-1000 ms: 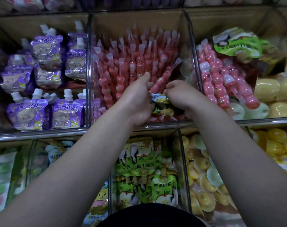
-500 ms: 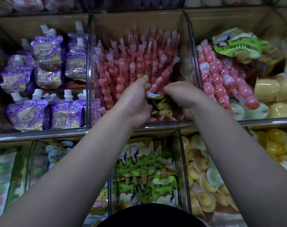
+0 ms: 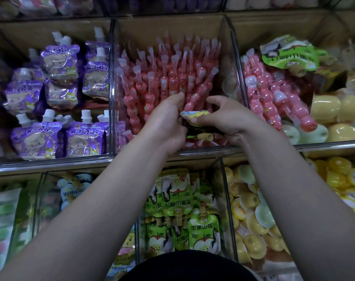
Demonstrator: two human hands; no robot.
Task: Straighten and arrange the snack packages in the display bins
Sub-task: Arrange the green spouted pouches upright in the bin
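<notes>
Left hand (image 3: 166, 122), right hand (image 3: 227, 116), fingers (image 3: 177, 97) clamped on pouch (image 3: 194, 114), pink tubes (image 3: 172, 74) lengthwise, caps rearward.

This is a shop's snack display: tiers of clear-walled bins (image 3: 112, 88) edged with metal rails (image 3: 51, 164), packed with many copies of the same product. Purple spouted pouches (image 3: 85, 138), pink jelly sticks (image 3: 172, 82), green apple-print pouches (image 3: 203, 232) and yellow jelly cups (image 3: 253, 226) fill neighbouring compartments, all in printed retail wrapping.
</notes>
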